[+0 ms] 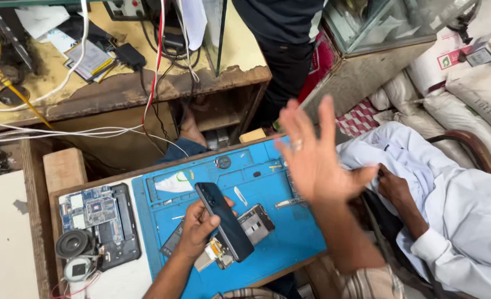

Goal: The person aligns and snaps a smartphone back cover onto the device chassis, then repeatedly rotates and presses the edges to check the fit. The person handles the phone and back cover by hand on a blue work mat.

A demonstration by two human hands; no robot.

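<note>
There was one dark phone (224, 221), one blue work mat (290, 232), one opened phone body (255, 222), one circuit board (96, 213), two round speakers (74, 243), one wooden block (64, 169) and two raised hands (312, 155).

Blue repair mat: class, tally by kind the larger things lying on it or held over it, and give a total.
Dark phone, held in the left hand: 1
Opened phone body showing its insides: 1
Tweezers: 1
White pick: 1
Total: 4
The right hand is raised, open and empty above the blue repair mat.
</note>
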